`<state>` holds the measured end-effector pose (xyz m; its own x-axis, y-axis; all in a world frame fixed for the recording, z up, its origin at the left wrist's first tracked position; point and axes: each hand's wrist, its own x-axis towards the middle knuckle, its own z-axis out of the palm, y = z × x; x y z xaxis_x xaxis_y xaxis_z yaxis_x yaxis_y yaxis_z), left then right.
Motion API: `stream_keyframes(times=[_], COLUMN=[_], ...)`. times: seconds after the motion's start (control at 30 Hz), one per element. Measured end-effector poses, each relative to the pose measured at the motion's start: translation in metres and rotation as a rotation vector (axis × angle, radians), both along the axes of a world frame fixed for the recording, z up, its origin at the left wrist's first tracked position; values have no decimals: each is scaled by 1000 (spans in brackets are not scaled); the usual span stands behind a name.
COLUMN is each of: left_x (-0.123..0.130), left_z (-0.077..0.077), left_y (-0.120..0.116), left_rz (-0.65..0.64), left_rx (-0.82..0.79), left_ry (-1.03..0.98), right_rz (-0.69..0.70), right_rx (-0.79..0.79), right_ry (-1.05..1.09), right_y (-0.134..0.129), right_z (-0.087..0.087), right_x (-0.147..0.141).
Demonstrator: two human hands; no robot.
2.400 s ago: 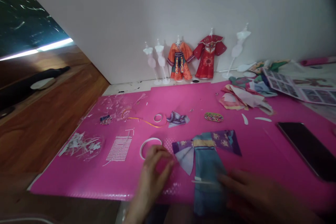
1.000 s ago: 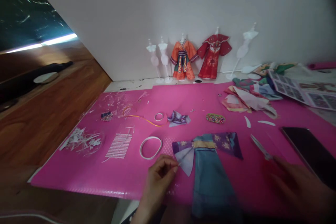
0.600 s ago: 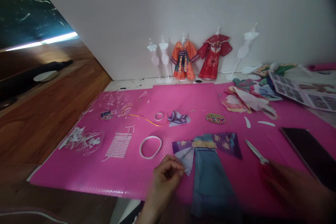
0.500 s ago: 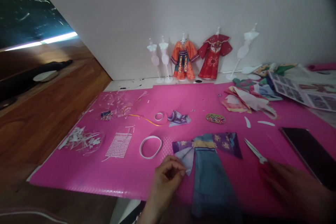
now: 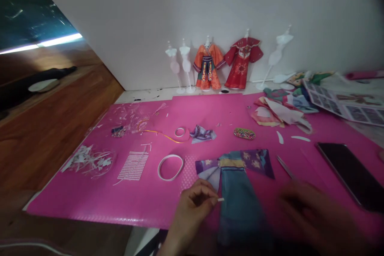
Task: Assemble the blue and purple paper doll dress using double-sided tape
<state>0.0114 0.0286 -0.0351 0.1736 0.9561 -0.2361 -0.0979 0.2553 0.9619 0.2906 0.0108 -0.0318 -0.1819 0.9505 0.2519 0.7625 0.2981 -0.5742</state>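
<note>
A small teal and purple garment (image 5: 240, 192) lies flat on the pink mat (image 5: 99, 204), with a yellow band at its waist. My left hand (image 5: 196, 204) is beside its left sleeve, thumb and finger pinched on a small white strip (image 5: 221, 199). Right of the garment, my right hand (image 5: 315, 212) is blurred by motion, over the handle end of the scissors (image 5: 285, 167). The blades point up and left. Whether my right fingers hold anything is not clear.
A phone (image 5: 351, 174) lies at the right. White tape ring (image 5: 170, 167), bead sheet (image 5: 133, 166) and scraps (image 5: 90, 160) lie left. A bead dish (image 5: 244, 133) is behind the garment. Dressed and bare mannequins (image 5: 208, 66) stand by the wall.
My right hand has moved left and its blur has grown; the scissors' red handles no longer show clearly. A white strip now shows at my left fingertips. The view has shifted slightly.
</note>
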Motion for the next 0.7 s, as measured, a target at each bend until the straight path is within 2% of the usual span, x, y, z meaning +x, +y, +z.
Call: stream_keyframes(times=[0.07, 0.2, 0.33, 0.5, 0.63, 0.7], left_x=[3, 5, 5, 8, 7, 0], left_z=[1, 5, 4, 0, -1, -3], left_y=[-2, -4, -3, -3, -4, 0], left_rz=[-2, -3, 1, 14, 10, 19], left_rx=[5, 16, 14, 3, 22, 61], left_ry=[-4, 20, 34, 24, 69, 166], right_rz=[144, 189, 230, 242, 248, 248], right_rx=[-130, -104, -113, -199, -173, -156], right_ry=[102, 204, 215, 254, 276, 290], right_y=[1, 7, 15, 18, 19, 20], right_z=[12, 12, 2, 3, 2, -1], right_x=[-34, -75, -82, -88, -95, -95])
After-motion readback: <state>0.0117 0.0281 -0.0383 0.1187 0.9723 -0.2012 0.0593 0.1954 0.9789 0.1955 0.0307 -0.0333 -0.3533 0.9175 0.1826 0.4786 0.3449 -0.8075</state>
